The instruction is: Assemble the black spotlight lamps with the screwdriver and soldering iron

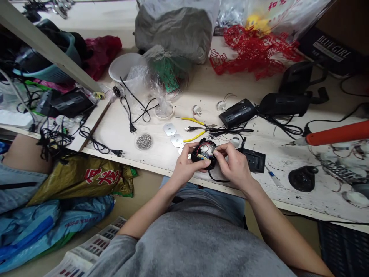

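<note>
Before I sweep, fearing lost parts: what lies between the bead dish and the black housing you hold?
Head view: small silvery metal plates lie between the bead dish and the black housing.

head-worn camera, looking forward and down, close over workbench [201,96]

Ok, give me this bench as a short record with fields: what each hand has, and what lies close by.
left hand: grips the round black casing from its left side
right hand: holds the casing's right side, fingertips at its open top
just beyond the hands: yellow pliers, two metal plates
to their left: dish of small metal bits
to their right: flat black cover, orange-handled tool
surface: white table
</note>
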Action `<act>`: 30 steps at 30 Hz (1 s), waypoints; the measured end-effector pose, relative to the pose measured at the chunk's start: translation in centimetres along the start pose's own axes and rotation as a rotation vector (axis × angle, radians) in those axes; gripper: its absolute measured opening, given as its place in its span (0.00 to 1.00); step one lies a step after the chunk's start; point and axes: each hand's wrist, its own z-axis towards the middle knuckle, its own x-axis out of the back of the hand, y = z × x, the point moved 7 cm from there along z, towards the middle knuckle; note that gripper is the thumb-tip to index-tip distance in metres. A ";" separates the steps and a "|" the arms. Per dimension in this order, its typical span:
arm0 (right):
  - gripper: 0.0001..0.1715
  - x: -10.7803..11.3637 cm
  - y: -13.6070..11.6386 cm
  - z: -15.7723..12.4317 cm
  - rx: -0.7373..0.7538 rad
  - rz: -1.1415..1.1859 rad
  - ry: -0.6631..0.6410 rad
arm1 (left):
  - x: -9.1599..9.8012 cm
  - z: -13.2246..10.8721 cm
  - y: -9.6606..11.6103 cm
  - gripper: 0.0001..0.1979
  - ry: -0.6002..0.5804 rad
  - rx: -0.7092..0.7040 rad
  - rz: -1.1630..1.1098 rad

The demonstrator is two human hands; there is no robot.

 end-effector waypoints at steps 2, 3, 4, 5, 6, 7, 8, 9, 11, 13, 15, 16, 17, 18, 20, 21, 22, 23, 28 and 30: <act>0.03 0.0 -0.1 0.0 0.010 -0.008 0.007 | 0.1 0.0 -0.1 0.35 0.006 0.010 -0.004; 0.03 0.0 -0.1 0.0 0.017 -0.011 0.012 | 0.1 0.0 -0.1 0.36 0.009 0.014 -0.006; 0.04 0.0 -0.2 0.0 0.026 -0.014 0.018 | 0.1 0.0 -0.1 0.37 0.010 0.014 -0.006; 0.05 0.0 -0.3 -0.1 0.039 -0.019 0.024 | 0.1 0.1 -0.1 0.37 0.007 0.010 -0.005; 0.06 -0.1 -0.4 -0.1 0.054 -0.028 0.030 | 0.0 0.1 0.0 0.36 0.000 0.002 -0.004; 0.06 -0.1 -0.5 -0.2 0.069 -0.042 0.038 | 0.0 0.1 0.0 0.34 -0.006 -0.006 -0.002; 0.06 -0.1 -0.6 -0.2 0.083 -0.059 0.048 | -0.1 0.1 0.1 0.33 -0.012 -0.015 -0.001; 0.06 -0.1 -0.7 -0.3 0.097 -0.074 0.060 | -0.1 0.1 0.1 0.32 -0.014 -0.021 -0.002; 0.06 -0.1 -0.8 -0.4 0.125 -0.089 0.086 | -0.1 0.2 0.1 0.32 -0.011 -0.029 -0.005; 0.06 -0.1 -1.0 -0.5 0.148 -0.086 0.106 | 0.0 0.1 0.0 0.32 -0.011 -0.033 -0.005; 0.07 -0.1 -1.0 -0.6 0.164 -0.088 0.119 | -0.1 0.0 0.0 0.32 -0.016 -0.034 -0.007; 0.07 -0.1 -1.0 -0.6 0.168 -0.092 0.126 | -0.1 0.0 -0.1 0.32 -0.017 -0.033 -0.011; 0.07 -0.1 -1.0 -0.6 0.170 -0.093 0.129 | -0.1 -0.1 -0.1 0.32 -0.015 -0.032 -0.016; 0.08 -0.1 -1.0 -0.6 0.169 -0.089 0.128 | -0.1 -0.1 -0.1 0.32 -0.008 -0.031 -0.022; 0.07 0.0 -0.8 -0.5 0.158 -0.068 0.113 | 0.0 -0.2 -0.1 0.32 0.011 -0.029 -0.031; 0.07 0.0 -0.7 -0.5 0.149 -0.057 0.100 | 0.0 -0.2 -0.1 0.32 0.020 -0.030 -0.036; 0.07 0.0 -0.6 -0.5 0.139 -0.050 0.086 | 0.0 -0.1 -0.2 0.32 0.026 -0.030 -0.038; 0.07 0.0 -0.6 -0.4 0.129 -0.046 0.074 | 0.0 -0.1 -0.2 0.32 0.028 -0.029 -0.039; 0.07 0.0 -0.6 -0.4 0.127 -0.031 0.051 | 0.1 0.1 -0.3 0.32 0.028 -0.038 -0.023; 0.07 0.1 -0.6 -0.3 0.132 -0.017 0.059 | 0.1 0.1 -0.3 0.32 0.034 -0.034 -0.031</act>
